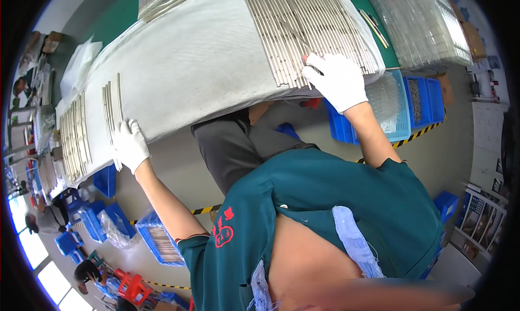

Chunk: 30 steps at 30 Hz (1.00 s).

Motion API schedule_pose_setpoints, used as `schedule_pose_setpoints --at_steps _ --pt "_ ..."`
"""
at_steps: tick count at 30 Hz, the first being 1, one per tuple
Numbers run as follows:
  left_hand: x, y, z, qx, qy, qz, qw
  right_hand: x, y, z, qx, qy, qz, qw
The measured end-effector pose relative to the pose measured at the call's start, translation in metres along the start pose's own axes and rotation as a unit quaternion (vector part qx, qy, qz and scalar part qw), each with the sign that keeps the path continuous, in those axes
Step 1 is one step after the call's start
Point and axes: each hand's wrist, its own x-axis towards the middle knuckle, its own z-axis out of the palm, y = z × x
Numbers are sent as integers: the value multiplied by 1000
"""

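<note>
My left hand (130, 144), in a white glove, is at the near end of a small group of slim metal rods (110, 106) on the left of the cloth-covered table. Its fingers are curled over one rod, which sticks out beyond them. My right hand (340, 82), also gloved in white, is over the near edge of a wide row of metal rods (303, 27). Thumb and forefinger are closed around the end of a thin metal piece lying slantwise across the row, apparently a rod. The fingers partly hide that end.
More rods (75, 138) lie at the table's left end. Plastic-wrapped bundles (420, 24) stand at the far right, near pens (375, 28) on a green surface. Blue bins (425, 100) stand right of the table. A blue crate of rods (162, 240) sits on the floor at left.
</note>
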Motion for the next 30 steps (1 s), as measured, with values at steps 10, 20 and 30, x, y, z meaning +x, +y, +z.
schedule_pose_setpoints --at_steps 10,20,30 --pt "37 46 -3 5 -27 -54 998 -1 -2 -8 38 -44 66 996" --pt "-9 110 -39 -572 -265 -120 767 25 -65 -6 302 4 85 950" --pt "-85 140 -66 -556 -358 -117 741 2 -84 3 231 -326 112 910"
